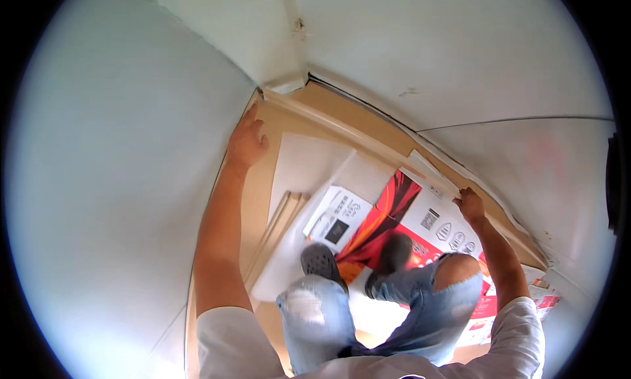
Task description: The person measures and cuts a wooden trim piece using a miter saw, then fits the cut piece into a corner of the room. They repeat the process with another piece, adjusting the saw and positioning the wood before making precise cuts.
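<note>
A long tan strip [342, 134] runs slantwise along the foot of the far wall, from the corner at upper left toward the lower right. My left hand [247, 142] reaches to its upper left end, close against the left wall; the fingers are stretched out and the thumb stands apart. Farther along, my right hand [470, 205] has its fingers curled over the strip's near edge, beside a narrow white piece [430, 168]. Both arms are spread wide. The strip's underside is hidden.
Flattened red and white cardboard [420, 214] and white sheeting [309, 159] cover part of the tan floor [263, 165]. My dark clogs [320, 260] rest on them. More tan strips [275, 228] lie at left. Pale walls [131, 149] close in on both sides.
</note>
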Motion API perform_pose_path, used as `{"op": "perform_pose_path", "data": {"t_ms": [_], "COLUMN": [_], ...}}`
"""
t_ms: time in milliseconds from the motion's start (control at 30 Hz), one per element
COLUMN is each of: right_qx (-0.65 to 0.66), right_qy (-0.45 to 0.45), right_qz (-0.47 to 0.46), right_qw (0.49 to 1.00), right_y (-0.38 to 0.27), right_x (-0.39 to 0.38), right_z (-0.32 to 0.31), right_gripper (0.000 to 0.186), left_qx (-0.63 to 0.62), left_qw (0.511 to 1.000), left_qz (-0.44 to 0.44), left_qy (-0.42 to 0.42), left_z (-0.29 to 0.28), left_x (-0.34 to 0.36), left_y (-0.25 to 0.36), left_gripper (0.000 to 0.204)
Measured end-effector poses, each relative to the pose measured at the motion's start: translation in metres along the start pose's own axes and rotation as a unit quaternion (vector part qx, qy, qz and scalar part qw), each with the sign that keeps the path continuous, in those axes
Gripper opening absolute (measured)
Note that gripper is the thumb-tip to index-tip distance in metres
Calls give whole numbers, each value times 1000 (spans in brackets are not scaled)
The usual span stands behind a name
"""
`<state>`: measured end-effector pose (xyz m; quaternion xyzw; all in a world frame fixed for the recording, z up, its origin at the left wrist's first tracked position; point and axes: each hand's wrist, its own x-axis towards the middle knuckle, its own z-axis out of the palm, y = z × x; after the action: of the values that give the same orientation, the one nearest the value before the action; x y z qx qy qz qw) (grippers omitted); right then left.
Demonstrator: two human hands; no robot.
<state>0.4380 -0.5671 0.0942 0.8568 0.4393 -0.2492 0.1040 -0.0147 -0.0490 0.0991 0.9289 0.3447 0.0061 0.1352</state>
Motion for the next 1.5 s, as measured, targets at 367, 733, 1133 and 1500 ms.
{"op": "perform_pose_path", "data": {"t_ms": [367,733,1133,1500], "right_qx": [15,43,47,361], "right_qy": [-125,-143,-90,-164], "right_qz": [13,-87,-296,-461], "right_qw": [992,985,950,794], "right_y": [26,-14,-68,-226], "right_x": [-244,-422,-566,-715], "right_z": [-220,-349,-409,-485], "right_gripper": [38,34,34,36], "left_qx": [-238,-396,-812,-691], "left_qw": [800,778,564,639], "left_qz": [-255,-464,-139,-174], "left_qy": [-487,-153,57,288], "left_z": [-35,-323,-441,-595], "left_x": [-490,-503,-496,-631], "left_y": [202,379,612,626], "left_gripper": [45,35,46,30]}}
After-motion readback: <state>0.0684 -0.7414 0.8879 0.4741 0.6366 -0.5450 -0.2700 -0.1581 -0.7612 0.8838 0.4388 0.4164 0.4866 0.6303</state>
